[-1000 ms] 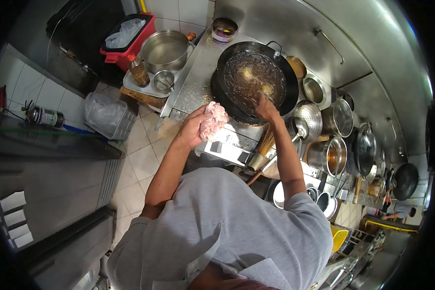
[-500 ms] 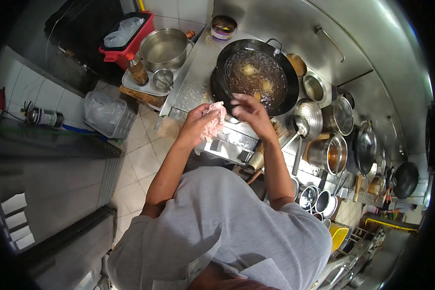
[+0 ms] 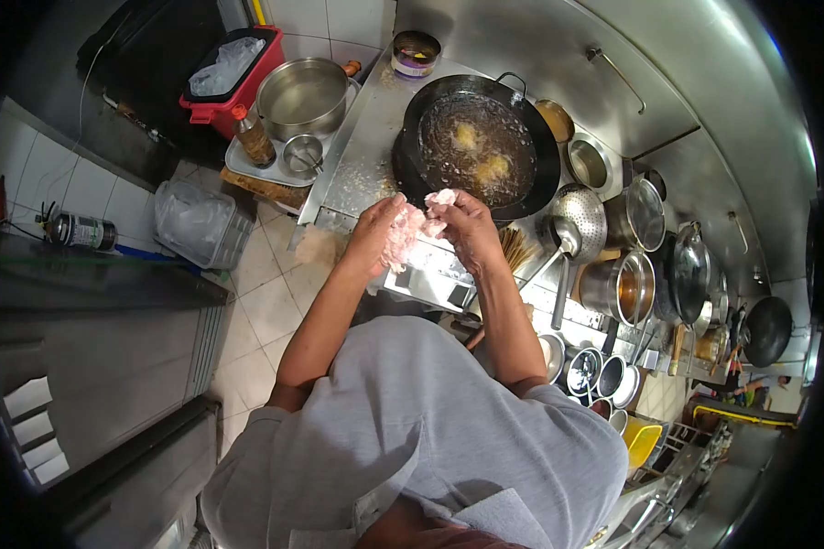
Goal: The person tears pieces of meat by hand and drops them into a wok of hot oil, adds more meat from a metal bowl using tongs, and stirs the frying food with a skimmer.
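My left hand (image 3: 375, 233) is closed around a lump of pale pink, raw-looking meat (image 3: 402, 240). Between the fingers of my right hand (image 3: 470, 233) is a smaller piece of the same pink meat (image 3: 438, 209). Both hands are close together at the near edge of the stove, just short of a black wok (image 3: 547, 183). Dark bubbling oil (image 3: 449, 165) fills the wok, and golden clumps (image 3: 493, 170) float in it. The exact shape of the meat inside my left palm is hidden.
Right of the wok lie a perforated skimmer (image 3: 580, 220) and a bamboo brush (image 3: 518, 247), with several pots beyond. On the left, a tray (image 3: 238, 165) holds a sauce bottle (image 3: 254, 142) and a small metal cup (image 3: 303, 156). A large steel pot (image 3: 307, 96) stands behind.
My right hand has come back from the wok's edge to beside my left hand and now grips a piece of the meat. My left hand stays nearly in place.
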### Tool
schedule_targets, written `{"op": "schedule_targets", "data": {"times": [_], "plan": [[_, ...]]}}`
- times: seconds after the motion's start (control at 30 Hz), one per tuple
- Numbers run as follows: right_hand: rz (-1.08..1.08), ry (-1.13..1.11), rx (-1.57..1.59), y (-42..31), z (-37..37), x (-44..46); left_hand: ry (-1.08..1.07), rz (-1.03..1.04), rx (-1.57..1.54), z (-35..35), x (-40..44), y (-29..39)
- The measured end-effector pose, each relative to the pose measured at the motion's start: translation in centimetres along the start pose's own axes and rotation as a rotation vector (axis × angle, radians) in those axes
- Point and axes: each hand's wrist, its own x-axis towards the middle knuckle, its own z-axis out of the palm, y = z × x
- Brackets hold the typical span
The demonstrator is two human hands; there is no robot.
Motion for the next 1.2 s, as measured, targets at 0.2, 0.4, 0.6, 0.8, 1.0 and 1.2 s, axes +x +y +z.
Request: {"op": "schedule_targets", "data": {"times": [0.2,0.4,0.6,0.8,1.0,1.2], "plan": [[0.031,-0.107,0.333,1.2,-0.6,0.3,-0.143,0.042,-0.118,-1.0,0.5,-0.2],[-0.017,0.152,0.534,5.4,0.6,1.7,-0.113,0.031,-0.104,0.9,0.3,-1.6],[0.095,0.063,0.628,7.3,1.5,1.2,-0.056,0.163,-0.063,0.5,0.9,-2.6],[0.310,0.153,0.886,10.8,-1.1,3.0,-0.063,0.205,-0.185,1.1,0.1,-1.5],[0.294,0.129,0.939,8.6,-2.5,2.8,-0.021,0.254,-0.213,0.0,0.0,-0.5],[0.203,0.117,0.482,5.0,-3.1,2.6,-0.044,0.189,-0.232,-1.0,-0.4,0.0]]}}
